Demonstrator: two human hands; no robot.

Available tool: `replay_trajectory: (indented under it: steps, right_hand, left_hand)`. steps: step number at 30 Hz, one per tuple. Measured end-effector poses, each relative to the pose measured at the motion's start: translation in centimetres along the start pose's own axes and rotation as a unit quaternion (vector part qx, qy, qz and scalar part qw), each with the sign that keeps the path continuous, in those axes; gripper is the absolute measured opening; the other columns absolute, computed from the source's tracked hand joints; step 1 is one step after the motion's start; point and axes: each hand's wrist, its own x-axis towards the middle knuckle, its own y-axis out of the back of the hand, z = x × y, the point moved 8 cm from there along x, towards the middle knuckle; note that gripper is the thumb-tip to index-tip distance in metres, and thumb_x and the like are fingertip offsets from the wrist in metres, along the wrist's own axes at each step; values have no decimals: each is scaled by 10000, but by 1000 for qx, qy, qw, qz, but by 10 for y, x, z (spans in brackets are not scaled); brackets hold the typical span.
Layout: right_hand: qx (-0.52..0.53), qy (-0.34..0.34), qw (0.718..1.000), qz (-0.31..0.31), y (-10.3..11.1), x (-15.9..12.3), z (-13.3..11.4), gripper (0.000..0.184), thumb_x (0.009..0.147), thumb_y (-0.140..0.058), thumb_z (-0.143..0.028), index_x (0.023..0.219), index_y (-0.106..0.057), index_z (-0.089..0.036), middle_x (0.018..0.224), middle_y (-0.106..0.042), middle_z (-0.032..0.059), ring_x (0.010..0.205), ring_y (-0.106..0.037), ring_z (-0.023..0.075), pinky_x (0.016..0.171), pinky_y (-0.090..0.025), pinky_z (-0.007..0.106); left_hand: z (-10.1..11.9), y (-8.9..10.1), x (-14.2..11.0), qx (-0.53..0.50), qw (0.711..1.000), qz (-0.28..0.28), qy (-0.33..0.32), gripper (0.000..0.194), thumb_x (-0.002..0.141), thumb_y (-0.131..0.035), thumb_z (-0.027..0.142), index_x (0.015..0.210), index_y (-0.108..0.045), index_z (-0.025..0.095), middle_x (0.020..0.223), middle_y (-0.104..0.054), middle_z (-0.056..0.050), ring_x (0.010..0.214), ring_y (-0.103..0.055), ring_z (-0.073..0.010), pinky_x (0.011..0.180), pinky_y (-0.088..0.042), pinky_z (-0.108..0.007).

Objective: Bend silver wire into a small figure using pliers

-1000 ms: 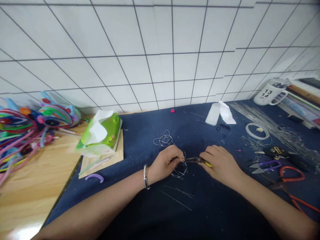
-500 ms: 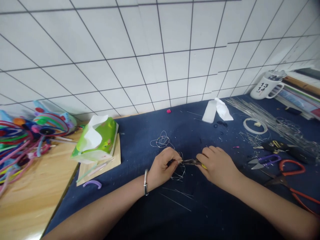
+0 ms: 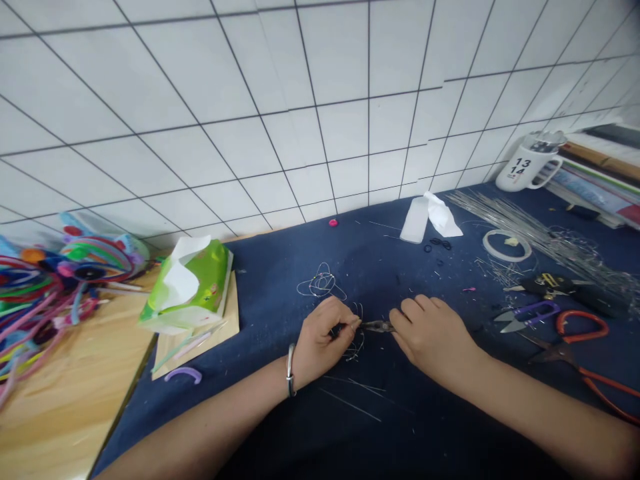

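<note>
My left hand [image 3: 327, 337], with a silver bangle at its wrist, pinches a bent piece of thin silver wire [image 3: 356, 348] between thumb and fingertips. Loops of that wire stick out above and below the fingers. From the right, my right hand [image 3: 430, 333] is wrapped round the handles of a pair of pliers [image 3: 377, 326], whose jaws meet the wire at my left fingertips. Whether the jaws are closed is too small to tell. Just behind the left hand lies another bent wire shape [image 3: 321, 285] on the dark blue cloth. Loose straight wires [image 3: 350, 403] lie in front.
On the right are purple-handled snips [image 3: 527, 315], red-handled scissors [image 3: 583, 357], black-handled pliers [image 3: 547, 285], a wire bundle [image 3: 515, 220] and a clear ring-shaped coil [image 3: 507, 247]. A white mug [image 3: 527, 163] stands behind. Leftward are a green tissue pack [image 3: 213, 273] and colourful pipe cleaners [image 3: 55, 300].
The view has shifted slightly. The pliers have turned a little in my right hand, and their yellow grip no longer shows. Both hands keep their holds, with the wire still at the jaws.
</note>
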Motion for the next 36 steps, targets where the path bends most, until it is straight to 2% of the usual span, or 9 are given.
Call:
replay_trajectory:
  steps: [9, 21, 28, 31, 36]
  right_hand:
    - [-7, 0, 1000, 3, -1, -1, -1, 136, 814, -436, -198, 895, -544, -182, 763, -494, 43, 740, -413, 180, 621, -236, 313]
    - [16, -11, 1000, 0, 4, -1, 0, 147, 819, -422, -247, 778, -549, -185, 719, -496, 32, 698, -428, 156, 573, -224, 285]
    - [19, -16, 1000, -5, 1, 0, -1, 151, 823, -418, -262, 786, -547, -192, 720, -499, 24, 684, -425, 154, 571, -219, 282]
    - [18, -15, 1000, 3, 2, 0, -1, 158, 830, -413, -272, 823, -550, -194, 737, -499, 29, 707, -424, 165, 597, -233, 293]
    - [15, -17, 999, 32, 8, 2, 2, 155, 810, -452, -285, 856, -554, -179, 758, -493, 45, 740, -415, 180, 641, -245, 313]
  left_hand:
    - [0, -2, -1, 8, 1000, -2, -1, 122, 754, -535, 49, 780, -556, 166, 689, -531, -14, 661, -491, -127, 629, -422, -292]
    - [2, -6, -3, 11, 999, -26, -25, 124, 767, -498, 57, 781, -546, 171, 691, -553, -15, 674, -501, -133, 649, -431, -301]
    - [2, -6, -4, 23, 999, -29, -34, 151, 751, -490, 38, 787, -549, 172, 692, -549, -12, 681, -499, -134, 654, -433, -302]
    - [4, -4, -3, 27, 999, -12, -29, 148, 750, -495, 40, 787, -550, 172, 689, -544, -9, 675, -499, -131, 645, -432, -293]
    - [-1, 4, -2, 31, 999, 31, 17, 96, 762, -511, 71, 759, -537, 163, 696, -526, -13, 665, -497, -128, 645, -427, -288]
